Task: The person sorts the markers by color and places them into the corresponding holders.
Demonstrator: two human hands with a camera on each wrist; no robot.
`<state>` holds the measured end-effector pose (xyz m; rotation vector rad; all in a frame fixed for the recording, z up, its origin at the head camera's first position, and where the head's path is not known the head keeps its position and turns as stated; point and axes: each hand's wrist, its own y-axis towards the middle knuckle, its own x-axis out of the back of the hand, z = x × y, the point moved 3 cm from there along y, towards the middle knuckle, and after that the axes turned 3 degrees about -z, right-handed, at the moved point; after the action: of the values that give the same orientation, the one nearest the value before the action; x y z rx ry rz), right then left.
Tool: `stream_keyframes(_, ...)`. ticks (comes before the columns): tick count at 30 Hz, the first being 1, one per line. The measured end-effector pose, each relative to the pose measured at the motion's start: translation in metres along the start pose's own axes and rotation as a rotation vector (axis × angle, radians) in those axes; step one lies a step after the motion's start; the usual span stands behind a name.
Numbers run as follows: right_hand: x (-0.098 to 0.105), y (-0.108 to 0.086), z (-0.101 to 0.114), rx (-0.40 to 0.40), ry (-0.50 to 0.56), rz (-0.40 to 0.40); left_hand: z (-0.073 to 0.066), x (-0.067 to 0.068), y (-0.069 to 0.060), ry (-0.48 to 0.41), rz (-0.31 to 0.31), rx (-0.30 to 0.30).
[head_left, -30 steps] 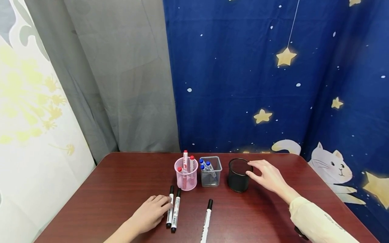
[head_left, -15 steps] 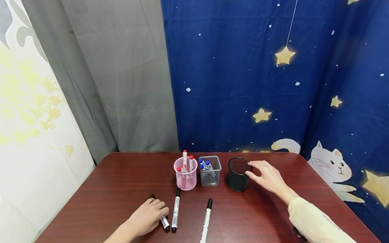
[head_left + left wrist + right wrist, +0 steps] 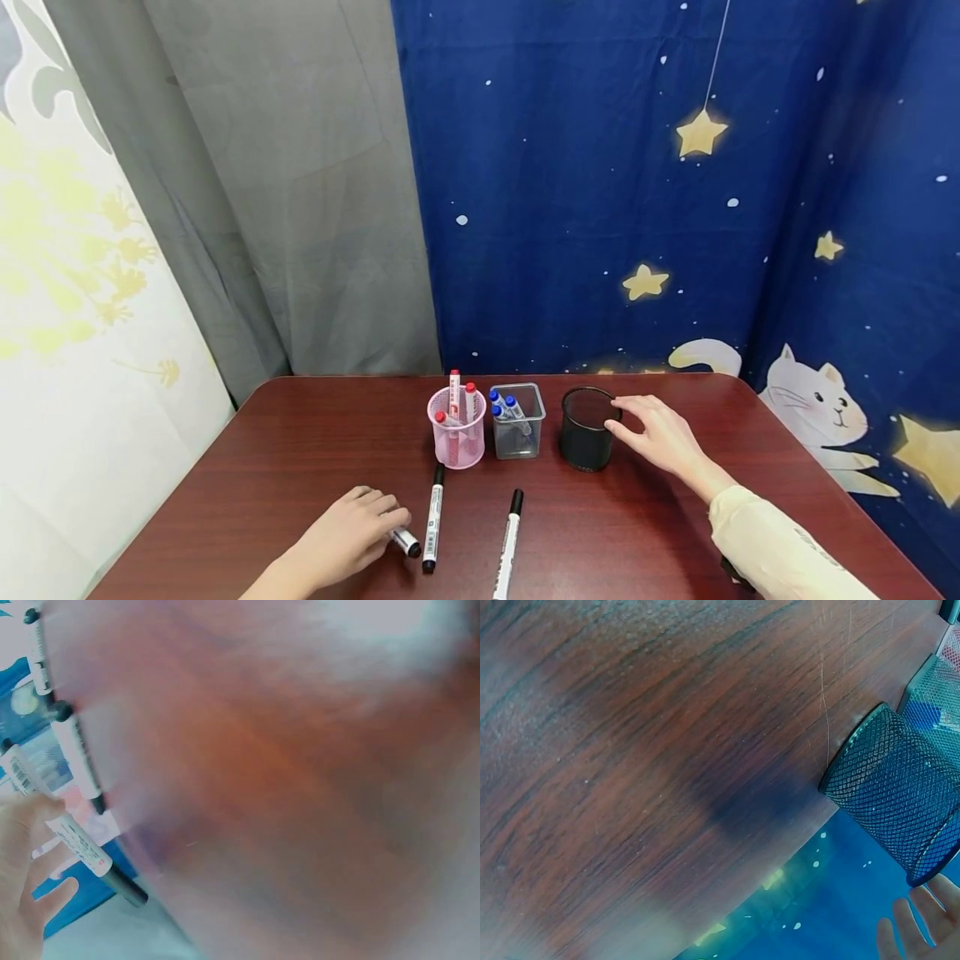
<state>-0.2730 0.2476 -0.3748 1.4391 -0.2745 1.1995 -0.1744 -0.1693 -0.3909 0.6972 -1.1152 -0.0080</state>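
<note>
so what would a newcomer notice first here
Probably the starry blue curtain with its white cat, hanging behind the table, centre to right. Next, in a row near the table's far edge: a pink cup, with red-capped markers, a grey cup, with blue-capped markers, and a black cup, the right hand at its rim. Nearer, the left hand grips a marker left of two black-capped ones.

Marker (image 3: 88, 847): white barrel with dark print, black at both ends; held aslant in the fingers of the left hand (image 3: 345, 533), longer black cap jutting clear on one side, short black end on the other. Cup (image 3: 587, 443): black mesh, round, open-topped, upright; rim at the right hand's (image 3: 660, 433) thumb and fingertips.
</note>
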Motion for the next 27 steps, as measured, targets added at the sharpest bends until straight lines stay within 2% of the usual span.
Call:
stream_keyframes(5, 0.001, 0.0, -0.001, -0.014, 0.011, 0.005, -0.003, 0.017, 0.017, -0.036, -0.032, -0.019)
stream_keyframes(11, 0.0, 0.0, 0.0, -0.018, 0.016, 0.02, -0.013, 0.03, 0.037, -0.087, -0.038, -0.039)
stream_keyframes(14, 0.0, 0.0, 0.001, -0.015, 0.015, 0.022, -0.018, 0.036, 0.047, -0.146, -0.058, -0.023)
stream_keyframes(21, 0.001, 0.0, 0.001, -0.023, 0.012, 0.027, -0.023, 0.046, 0.074, -0.332, -0.129, 0.066)
stream_keyframes(25, 0.001, 0.0, 0.001, -0.026, 0.01, 0.023, -0.024, 0.047, 0.088, -0.444, -0.16, 0.115)
stream_keyframes(27, 0.001, -0.001, 0.001, -0.028, 0.011, 0.022, -0.025, 0.046, 0.096, -0.502, -0.175, 0.12)
